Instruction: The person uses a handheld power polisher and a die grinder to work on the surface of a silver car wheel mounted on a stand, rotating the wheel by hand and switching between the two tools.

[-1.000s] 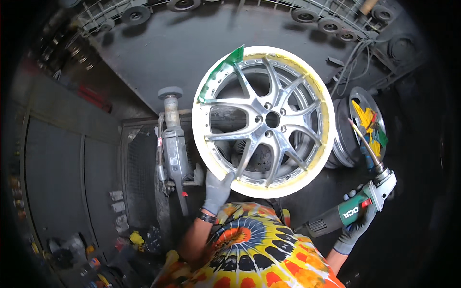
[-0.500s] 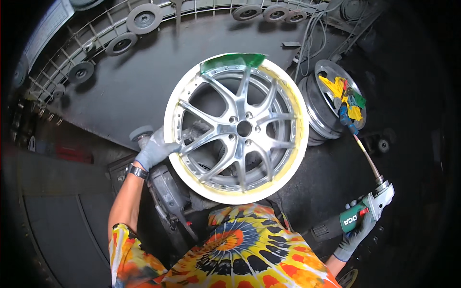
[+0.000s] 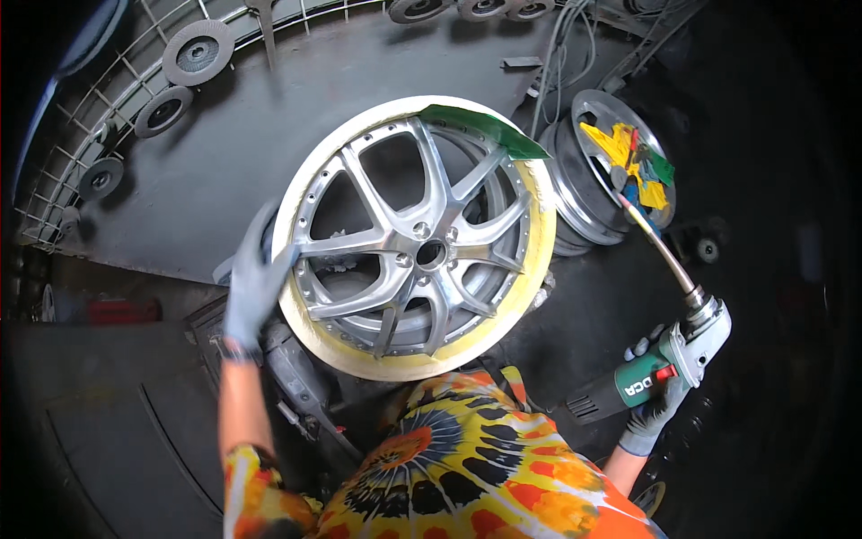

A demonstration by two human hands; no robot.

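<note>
The alloy wheel (image 3: pixel 415 241) is gripped at its taped rim by the gloved left hand (image 3: pixel 254 283), fingers curled over the edge. The green grinder (image 3: pixel 648 375) is clenched in the right hand (image 3: pixel 658 402), well off to the wheel's right, its long shaft angled up-left, so the left hand is way nearer.

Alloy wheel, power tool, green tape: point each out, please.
alloy wheel (image 3: pixel 431 254): head view, on its hub.
power tool (image 3: pixel 639 384): head view, on its green body.
green tape (image 3: pixel 480 128): head view, on the strip's middle.

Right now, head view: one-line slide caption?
Left hand grips masked alloy wheel rim; right hand holds green power tool aside.
</note>
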